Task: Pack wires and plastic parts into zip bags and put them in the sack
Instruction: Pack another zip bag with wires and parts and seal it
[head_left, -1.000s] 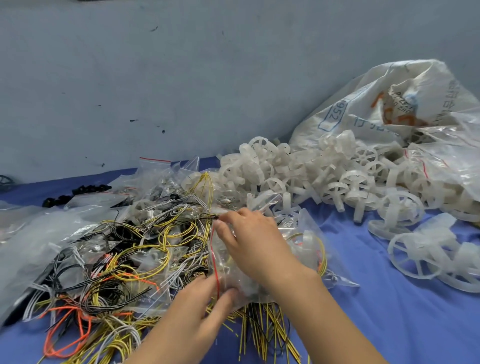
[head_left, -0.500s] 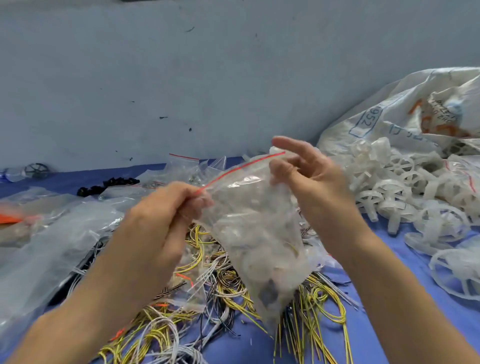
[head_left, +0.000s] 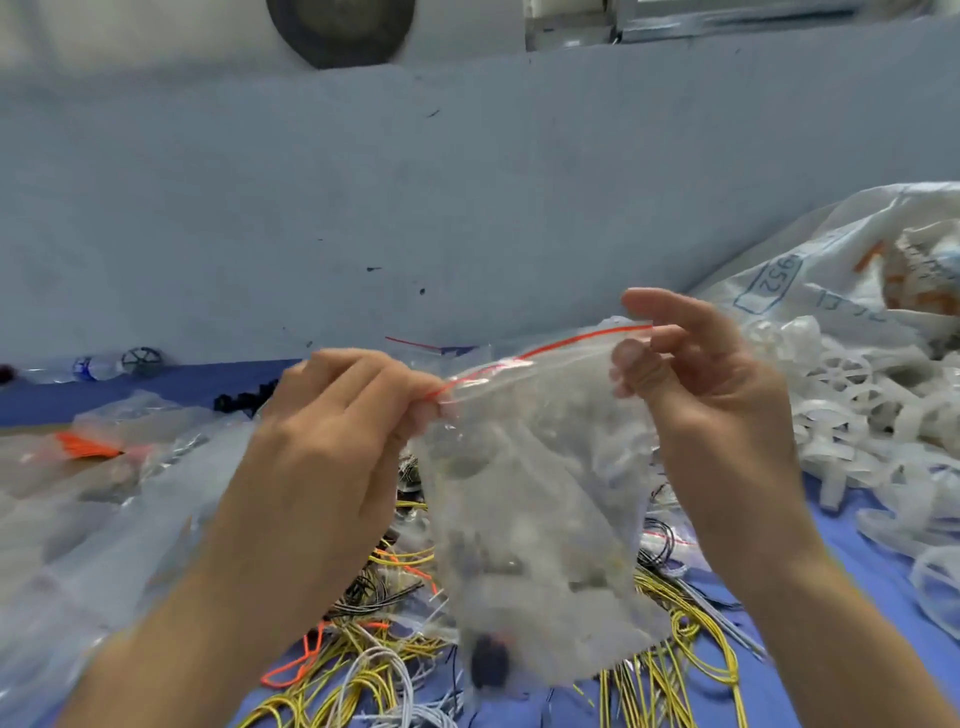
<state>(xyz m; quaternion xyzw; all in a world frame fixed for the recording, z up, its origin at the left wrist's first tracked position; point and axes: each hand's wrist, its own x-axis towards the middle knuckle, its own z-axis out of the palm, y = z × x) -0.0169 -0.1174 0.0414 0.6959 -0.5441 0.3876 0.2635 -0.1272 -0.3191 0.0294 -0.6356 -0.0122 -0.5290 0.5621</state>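
I held the zip bag (head_left: 540, 493) up in the air between both hands, above the tangle of wires (head_left: 691, 654) on the blue bench (head_left: 171, 389). My left grip (head_left: 332, 415) was closed on the bag's left top corner, fingers curled and pinching the end of the red zip strip (head_left: 545, 349). My right grip (head_left: 711, 384) pinched the right top corner between thumb and bent fingers, with the forefinger sticking out straight above the strip. The strip ran taut between the two, rising toward the right. The bag hung down from it, bulging with pale contents (too blurred to tell apart) and a dark lump (head_left: 488, 660) near its bottom. The wires below were mostly yellow, with some white, black and orange ones. To my right lay a heap of white plastic parts (head_left: 857, 395), wheel-shaped, spilling in front of the white printed sack (head_left: 831, 270), which rested against the grey wall (head_left: 363, 208). To my left lay a drift of clear bags (head_left: 104, 519), a bunch of orange wire (head_left: 88, 446) among them.
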